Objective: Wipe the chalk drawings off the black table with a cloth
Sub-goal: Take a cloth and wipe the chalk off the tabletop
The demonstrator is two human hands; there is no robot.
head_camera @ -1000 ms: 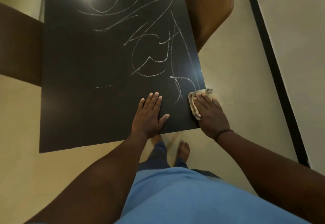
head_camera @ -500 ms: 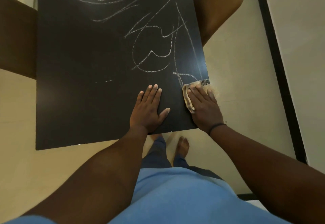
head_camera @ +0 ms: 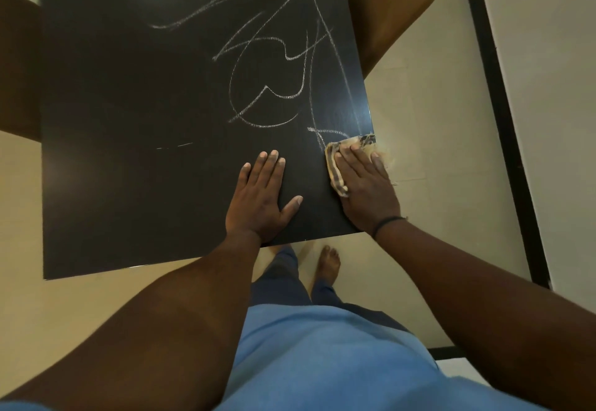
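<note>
Two flat hands on a chalk-marked black table, the right one pressing a cloth at the right edge.

The right hand lies with straight fingers on a pale, dark-striped cloth, pinning it to the black table near the near right corner; the cloth's frayed end hangs just past the right edge. A dark band circles that wrist. The left hand rests beside it, fingers straight and spread, palm flat on bare tabletop by the near edge, holding nothing. White chalk drawings loop from just beyond the cloth toward the far edge; they are scribbles, with no readable writing. Two short chalk dashes sit left of the hands. Brown seats flank the table.
</note>
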